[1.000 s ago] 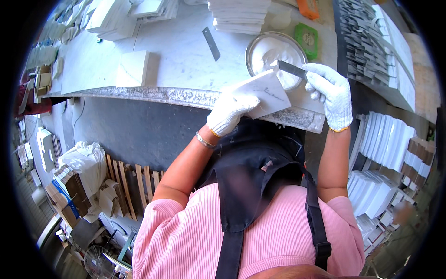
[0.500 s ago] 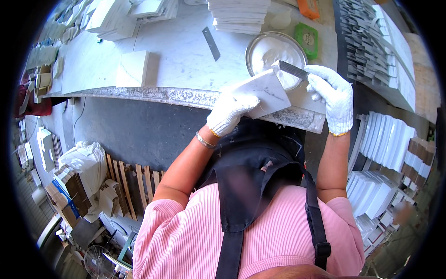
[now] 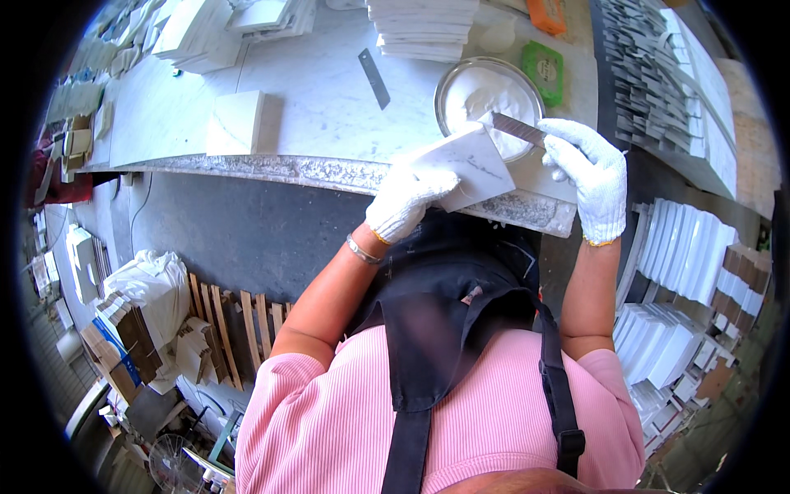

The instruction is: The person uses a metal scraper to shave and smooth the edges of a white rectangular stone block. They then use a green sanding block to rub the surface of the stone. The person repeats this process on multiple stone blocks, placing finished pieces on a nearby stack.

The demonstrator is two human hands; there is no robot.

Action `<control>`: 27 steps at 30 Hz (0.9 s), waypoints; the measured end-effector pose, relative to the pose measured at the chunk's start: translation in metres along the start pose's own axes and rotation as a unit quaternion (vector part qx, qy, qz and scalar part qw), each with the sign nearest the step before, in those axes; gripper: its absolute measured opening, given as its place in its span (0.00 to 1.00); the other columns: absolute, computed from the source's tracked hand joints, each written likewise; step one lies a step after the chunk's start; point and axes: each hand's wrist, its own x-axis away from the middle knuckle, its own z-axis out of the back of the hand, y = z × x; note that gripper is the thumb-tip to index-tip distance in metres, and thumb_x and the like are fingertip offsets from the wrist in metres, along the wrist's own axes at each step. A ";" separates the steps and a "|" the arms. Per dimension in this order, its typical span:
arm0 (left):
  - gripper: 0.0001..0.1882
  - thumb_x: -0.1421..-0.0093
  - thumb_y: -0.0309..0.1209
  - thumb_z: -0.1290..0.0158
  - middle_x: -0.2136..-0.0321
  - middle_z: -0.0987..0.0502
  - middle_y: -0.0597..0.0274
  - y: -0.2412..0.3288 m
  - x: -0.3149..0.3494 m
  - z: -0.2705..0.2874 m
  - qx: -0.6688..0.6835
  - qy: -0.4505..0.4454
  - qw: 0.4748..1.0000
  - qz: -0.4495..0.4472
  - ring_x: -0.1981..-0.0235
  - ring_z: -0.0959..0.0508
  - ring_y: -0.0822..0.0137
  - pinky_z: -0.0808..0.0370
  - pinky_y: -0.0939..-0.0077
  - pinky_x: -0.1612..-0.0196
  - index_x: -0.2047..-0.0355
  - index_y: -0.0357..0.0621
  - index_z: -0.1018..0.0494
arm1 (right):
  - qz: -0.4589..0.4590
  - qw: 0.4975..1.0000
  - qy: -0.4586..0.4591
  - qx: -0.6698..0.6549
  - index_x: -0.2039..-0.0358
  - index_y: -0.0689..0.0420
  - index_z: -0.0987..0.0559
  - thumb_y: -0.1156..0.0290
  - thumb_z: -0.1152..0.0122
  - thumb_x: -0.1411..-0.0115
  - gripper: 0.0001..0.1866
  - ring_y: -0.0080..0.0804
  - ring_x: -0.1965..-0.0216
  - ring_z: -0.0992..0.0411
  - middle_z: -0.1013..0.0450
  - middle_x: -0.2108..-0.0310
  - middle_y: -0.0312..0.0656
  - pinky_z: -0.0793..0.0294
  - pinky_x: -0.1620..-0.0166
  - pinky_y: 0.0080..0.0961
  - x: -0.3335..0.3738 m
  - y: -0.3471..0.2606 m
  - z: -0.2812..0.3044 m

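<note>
My left hand (image 3: 410, 199), in a white knit glove, is closed on the near left part of a white marble tile (image 3: 471, 167) with grey veins. The tile is held tilted over the bench's front edge. Gloved as well, my right hand (image 3: 589, 169) pinches a flat grey metal blade (image 3: 518, 128) between thumb and fingers. The blade's far end meets the tile's upper corner, where a little white paste shows. Just behind them stands a round metal bowl (image 3: 440, 97) of smooth white paste (image 3: 485, 89), partly covered by the tile and blade.
Another flat metal blade (image 3: 374, 78) lies on the marble bench (image 3: 321, 115), with a tile block (image 3: 234, 123) to its left. Tile stacks (image 3: 424, 29) line the back. A green box (image 3: 543, 72) and an orange box (image 3: 546, 15) sit beyond the bowl. Grey strips (image 3: 650, 90) fill the right.
My right hand and the blade have shifted very slightly, the blade's tip lying a bit lower at the tile's corner. The left hand and tile stay in place.
</note>
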 end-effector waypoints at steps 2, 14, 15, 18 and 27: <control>0.28 0.40 0.33 0.36 0.59 0.21 0.62 0.001 0.000 0.000 0.001 0.002 1.000 -0.001 0.62 0.22 0.72 0.21 0.75 0.60 0.43 0.34 0.30 | 0.004 1.000 0.001 0.002 0.54 0.60 0.15 0.73 0.36 0.39 0.13 0.17 0.69 0.24 0.19 0.67 0.36 0.28 0.69 0.15 0.000 0.000 0.000; 0.24 0.40 0.35 0.37 0.66 0.22 0.68 0.002 0.000 -0.007 -0.001 0.017 0.999 -0.030 0.69 0.26 0.78 0.26 0.82 0.67 0.47 0.35 0.26 | 0.049 0.990 0.037 0.124 0.53 0.55 0.15 0.69 0.37 0.38 0.13 0.23 0.69 0.22 0.18 0.66 0.39 0.25 0.67 0.21 -0.025 0.017 0.002; 0.24 0.40 0.35 0.37 0.66 0.22 0.68 0.001 0.000 -0.007 0.002 0.016 0.999 -0.031 0.69 0.26 0.78 0.26 0.81 0.67 0.47 0.35 0.26 | 0.088 0.980 0.043 0.171 0.54 0.54 0.15 0.67 0.37 0.38 0.13 0.27 0.69 0.21 0.18 0.65 0.41 0.24 0.66 0.23 -0.030 0.023 0.003; 0.24 0.40 0.35 0.37 0.66 0.22 0.68 0.002 0.000 -0.007 -0.011 0.016 0.999 -0.033 0.68 0.26 0.79 0.26 0.81 0.67 0.47 0.35 0.26 | 0.172 0.939 0.038 0.296 0.56 0.51 0.15 0.59 0.37 0.38 0.14 0.39 0.66 0.20 0.18 0.63 0.46 0.23 0.62 0.29 -0.044 0.033 0.003; 0.23 0.40 0.31 0.37 0.62 0.22 0.67 0.009 0.000 -0.008 0.031 0.005 0.999 -0.010 0.64 0.24 0.76 0.25 0.79 0.62 0.47 0.35 0.27 | 0.209 0.894 0.105 0.382 0.50 0.52 0.19 0.41 0.36 0.44 0.31 0.47 0.49 0.24 0.23 0.49 0.46 0.27 0.45 0.37 -0.119 0.006 0.016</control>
